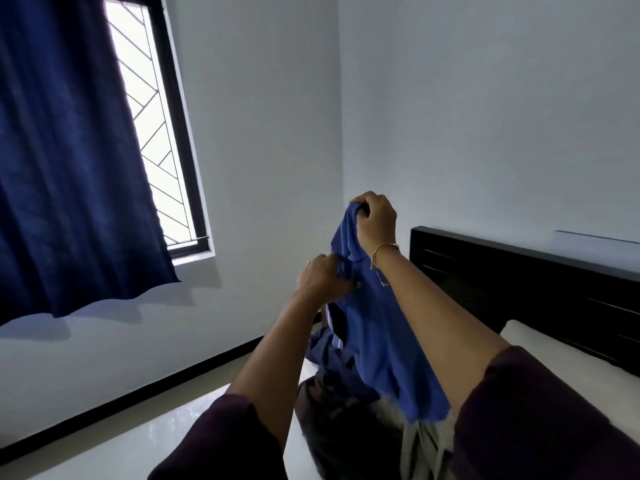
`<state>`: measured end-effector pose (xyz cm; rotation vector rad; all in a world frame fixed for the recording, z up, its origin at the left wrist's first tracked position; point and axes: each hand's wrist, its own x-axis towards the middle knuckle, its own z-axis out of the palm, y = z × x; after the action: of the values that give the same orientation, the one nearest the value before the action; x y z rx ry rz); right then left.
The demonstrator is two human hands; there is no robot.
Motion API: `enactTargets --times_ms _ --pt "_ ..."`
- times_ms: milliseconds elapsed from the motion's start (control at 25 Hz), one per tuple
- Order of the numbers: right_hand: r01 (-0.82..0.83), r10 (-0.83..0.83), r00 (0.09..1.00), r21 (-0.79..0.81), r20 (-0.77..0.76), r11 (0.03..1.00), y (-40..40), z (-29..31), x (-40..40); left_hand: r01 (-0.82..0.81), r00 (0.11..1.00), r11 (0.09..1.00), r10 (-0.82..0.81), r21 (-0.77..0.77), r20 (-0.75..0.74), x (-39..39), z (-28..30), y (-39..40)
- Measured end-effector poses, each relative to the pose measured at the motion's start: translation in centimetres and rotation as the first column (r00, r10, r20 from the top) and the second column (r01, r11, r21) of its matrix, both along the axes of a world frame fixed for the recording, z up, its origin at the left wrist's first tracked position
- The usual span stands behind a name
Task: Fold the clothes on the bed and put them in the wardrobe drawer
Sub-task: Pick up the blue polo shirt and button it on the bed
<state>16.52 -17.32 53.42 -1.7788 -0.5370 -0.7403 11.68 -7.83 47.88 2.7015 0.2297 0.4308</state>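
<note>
Here, both hands, left (325, 275) and right (375, 218), gripping blue shirt (377, 327), above white bed (540, 336); dark headboard (519, 285), curtained window (152, 133)

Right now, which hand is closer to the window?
Left. The left hand grips the blue shirt on the window side; the right hand holds the shirt's top, farther toward the headboard.

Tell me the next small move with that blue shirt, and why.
Probably slide the left hand out along the blue shirt until the cloth hangs flat. The right hand grips one bunched part high up, the left pinches the fabric lower and close by, so the shirt droops crumpled over the other clothes on the bed.
</note>
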Motion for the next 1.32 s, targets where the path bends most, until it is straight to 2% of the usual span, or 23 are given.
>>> enactTargets --times_ms 80,200,280,320,360,400,480,520,560,600,640,760,840,1000,1080,1160,1200,1240,1320 --pt "-0.009 0.008 1.000 0.040 0.010 0.999 -0.7 1.1 -2.9 0.038 0.999 0.998 -0.038 -0.054 -0.002 -1.9 -0.7 -1.3" --pt "0.032 -0.030 0.999 0.124 -0.021 0.992 -1.8 1.5 -6.8 0.018 0.994 0.988 -0.001 -0.153 0.112 -5.5 -1.3 -2.7" --pt "0.056 -0.043 0.997 0.220 -0.067 0.974 -2.7 1.2 -9.0 -0.042 0.984 0.939 0.097 -0.341 0.146 -8.4 -2.0 -2.5" --pt "0.056 -0.032 0.995 0.270 -0.091 0.961 -3.1 1.2 -10.2 -0.069 0.985 0.882 0.136 -0.466 0.111 -9.8 -2.3 -2.2" --pt "0.050 -0.013 0.992 0.309 -0.122 0.950 -3.6 1.1 -11.3 -0.094 0.987 0.797 0.152 -0.597 0.047 -11.1 -2.6 -1.8" --pt "0.035 0.018 0.989 0.344 -0.150 0.938 -3.9 1.0 -12.5 -0.114 0.990 0.669 0.139 -0.734 -0.027 -12.2 -3.0 -1.4" --pt "-0.007 0.084 0.979 0.381 -0.186 0.925 -4.2 0.8 -15.2 -0.162 0.987 0.340 0.038 -0.926 -0.159 -14.0 -3.9 -0.8" --pt "-0.023 0.102 0.976 0.380 -0.190 0.925 -4.3 0.6 -16.8 -0.156 0.985 0.194 -0.037 -0.968 -0.166 -15.1 -4.3 -0.5" --pt "-0.031 0.111 0.975 0.375 -0.194 0.926 -4.3 0.3 -17.8 -0.133 0.984 0.110 -0.104 -0.985 -0.144 -15.9 -4.4 -0.5" --pt "-0.033 0.115 0.973 0.372 -0.201 0.928 -4.1 -0.2 -18.8 -0.092 0.981 0.071 -0.163 -0.993 -0.102 -16.6 -4.4 -0.6" --pt "-0.035 0.122 0.970 0.375 -0.211 0.926 -3.8 -0.7 -19.7 -0.057 0.973 0.064 -0.219 -0.996 -0.070 -17.5 -4.1 -0.9" --pt "-0.044 0.163 0.954 0.419 -0.253 0.907 -2.8 -1.9 -23.3 -0.026 0.960 0.262 -0.261 -0.965 -0.096 -21.4 -2.9 -2.2" --pt "-0.024 0.169 0.945 0.454 -0.282 0.891 -2.7 -2.6 -25.8 -0.070 0.950 0.303 -0.270 -0.950 -0.156 -24.2 -3.5 -2.4" --pt "-0.053 0.206 0.933 0.454 -0.294 0.890 -4.2 -4.3 -31.2 -0.243 0.937 0.245 -0.191 -0.939 -0.293 -29.7 -6.6 -2.4" --pt "-0.053 0.225 0.914 0.449 -0.339 0.892 -4.7 -5.5 -33.7 -0.208 0.975 0.119 -0.052 -0.971 -0.215 -32.7 -7.0 -2.5" --pt "0.032 0.180 0.871 0.418 -0.458 0.908 -4.7 -6.8 -35.6 -0.057 0.992 0.027 0.116 -0.998 -0.053 -35.4 -6.6 -1.4" --pt "0.090 0.124 0.834 0.355 -0.537 0.931 -4.6 -7.3 -36.1 0.025 0.980 0.030 0.194 -0.999 0.030 -36.4 -6.0 -0.6" --pt "0.116 0.042 0.793 0.218 -0.607 0.969 -4.3 -7.8 -36.9 0.076 0.966 0.081 0.240 -0.994 0.093 -37.7 -5.1 0.4" --pt "0.051 -0.091 0.768 -0.081 -0.633 0.995 -3.3 -8.2 -38.5 0.107 0.960 0.230 0.228 -0.967 0.160 -39.9 -2.4 0.9"
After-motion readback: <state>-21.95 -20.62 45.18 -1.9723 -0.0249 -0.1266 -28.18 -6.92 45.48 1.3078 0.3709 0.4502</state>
